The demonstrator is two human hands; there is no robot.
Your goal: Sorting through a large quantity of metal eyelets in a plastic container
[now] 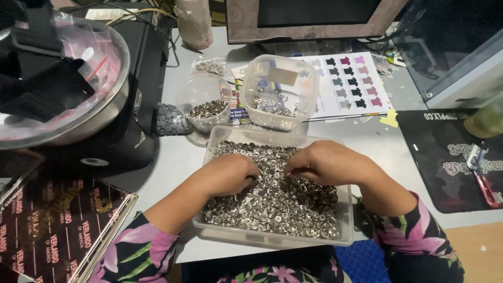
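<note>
Sorting Through a Tray of Metal Snap Fasteners

Digging into a heap of small silver snap fasteners (277, 202), both hands work inside a shallow clear plastic tray (272, 238) at the near edge of the grey table (181, 157). The left hand (228, 175) is curled knuckles-up with its fingertips buried in the pieces; the right hand (327, 162) is curled the same way just beside it. Whether either hand pinches a piece cannot be told, since the fingertips are hidden.

Beyond the tray stand a square clear container (277, 91) with a few fasteners and a round clear tub (207, 107) with more. A colour chart of shirt shapes (351, 84) lies behind them. A steel bowl (78, 120) sits far left, a black mat (450, 157) on the right.
</note>
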